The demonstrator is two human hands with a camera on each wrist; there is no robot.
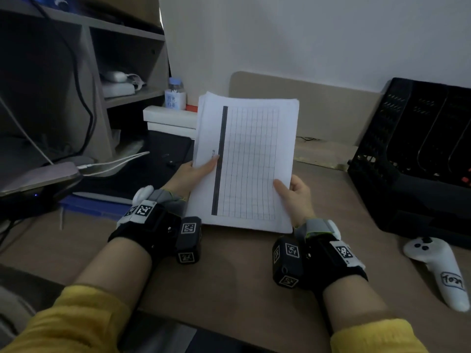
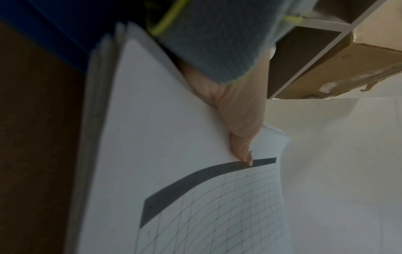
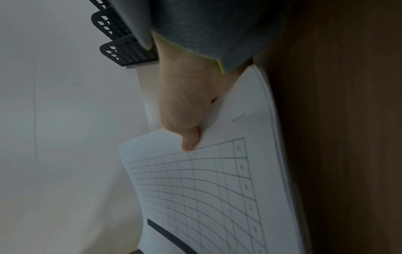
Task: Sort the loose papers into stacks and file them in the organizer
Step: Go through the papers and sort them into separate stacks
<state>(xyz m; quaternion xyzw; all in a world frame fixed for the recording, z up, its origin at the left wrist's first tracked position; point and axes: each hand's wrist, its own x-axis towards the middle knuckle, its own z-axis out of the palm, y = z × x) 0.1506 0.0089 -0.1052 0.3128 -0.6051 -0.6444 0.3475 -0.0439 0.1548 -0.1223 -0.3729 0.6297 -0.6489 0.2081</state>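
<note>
A: From the head view, how far along is the filing?

B: The stack of papers [image 1: 244, 161] is gathered and stood on its lower edge on the surface [image 1: 229, 271], so the squaring-up looks nearly done. The black organizer [image 1: 407, 159] sits well apart to the right, and I see no white sheets in its slots, so the filing itself is still ahead, I'd judge.

A: And the hands there?

B: The left hand [image 1: 196, 171] grips the stack's left edge, thumb on the front sheet; the right hand [image 1: 295, 189] grips the right edge the same way. Both forearms reach forward.

A: Left wrist view?

B: The thumb lies flat beside the dark bar of the printed grid. The fingers behind are hidden, so I take it as a pinch.

A: Right wrist?

B: The thumb presses the grid's margin; the sheets are roughly aligned, their edges slightly fanned. The organizer's perforated dividers show behind.
</note>
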